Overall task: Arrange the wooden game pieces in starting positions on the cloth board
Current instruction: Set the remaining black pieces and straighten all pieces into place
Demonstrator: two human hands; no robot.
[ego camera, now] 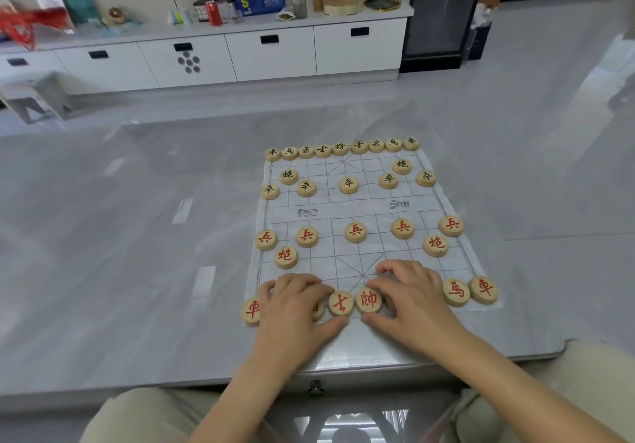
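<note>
Location: the cloth board [343, 209] is lying at lower centre of the frame on the grey table [137, 270]
Left hand [295, 305]: curling over the red back row [368, 300], thumb pressing its near edge, clasping the pieces beneath
Right hand [412, 294]: clasping the same row further right, fingers bending over hidden pieces
Step, as judged: squaring up the near row; each piece is wanting a gentle sideways nudge onto its line crossing, without rucking the cloth
Black pieces [340, 148]: sixteen sitting at the board's upper end, namely nine, two, five
Red count: five red soldiers [355, 232], two red cannons [435, 245], six back-row pieces showing, the rest hiding under the hands
</note>
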